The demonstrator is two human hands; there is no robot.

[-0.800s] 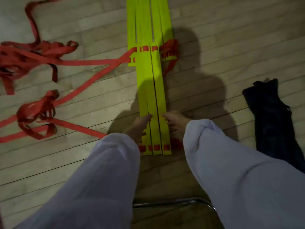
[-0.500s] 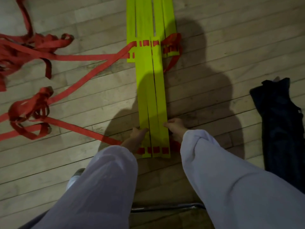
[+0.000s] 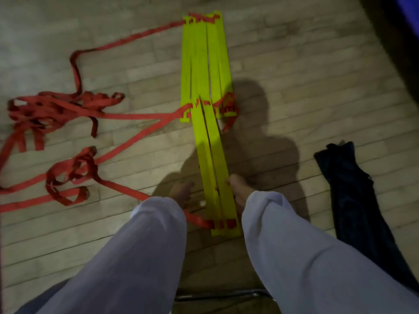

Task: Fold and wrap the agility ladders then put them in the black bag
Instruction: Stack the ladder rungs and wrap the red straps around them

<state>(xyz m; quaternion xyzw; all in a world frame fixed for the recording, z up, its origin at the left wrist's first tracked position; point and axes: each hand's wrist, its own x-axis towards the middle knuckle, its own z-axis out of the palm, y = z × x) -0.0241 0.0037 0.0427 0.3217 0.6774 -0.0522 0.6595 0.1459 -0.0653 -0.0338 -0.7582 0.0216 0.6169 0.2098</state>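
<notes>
Floorboards (image 3: 294, 64) of pale wood, head view. Open room: bare boards lie between the yellow flat plastic ladder rungs (image 3: 210, 159) and the black fabric bag (image 3: 353, 200), which lies flat at right, well apart from the rungs. The left side is taken up by red webbing straps (image 3: 136, 115), which run off the left edge. A dark band (image 3: 399, 53) closes the top-right corner. A chrome tube (image 3: 226, 295) crosses near the bottom edge.

The rungs lie lengthwise down the middle, a far group overlapped by a near group.

Left hand (image 3: 181, 192): just beside the rungs' left edge, fingers together and pointing forward, nothing held that I can see.

Right hand (image 3: 239, 189): fingertips touch the rungs' right edge. Pinching or only touching, cannot tell because of blur and shadow.

White sleeves (image 3: 147, 245) hide both wrists. The bag's lower end is hidden behind the right sleeve.

Counts:
- Hands: 2.
- Bag: 1.
- Strap tangles: 2.
- Rungs: far group about 4, near group 2 or 3, too blurred to fix.
</notes>
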